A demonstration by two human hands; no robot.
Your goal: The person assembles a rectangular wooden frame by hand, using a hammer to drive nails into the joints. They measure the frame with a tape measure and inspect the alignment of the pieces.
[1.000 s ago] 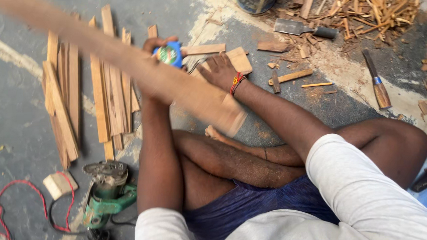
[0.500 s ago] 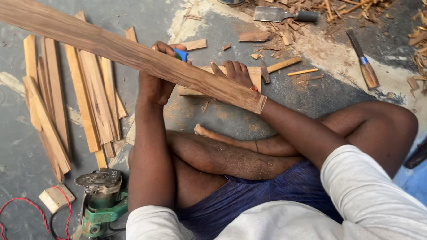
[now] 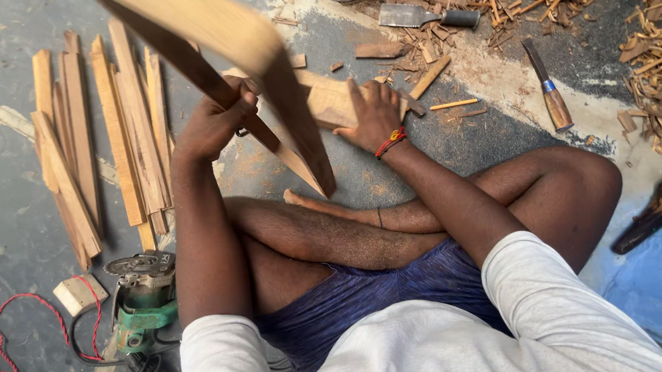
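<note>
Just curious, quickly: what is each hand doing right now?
Left hand: closed around a long wooden board.
Right hand: open, flat on a wood block.

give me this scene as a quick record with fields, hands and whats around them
left hand: left hand grips a long brown wooden plank, raised and tilted
right hand: right hand lies flat on a pale flat wooden board on the floor
left of person: row of thin wooden slats; green power tool
ahead: wooden-handled chisel; wood chips

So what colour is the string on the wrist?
Red with a bit of yellow, string on right wrist, head view.
</note>
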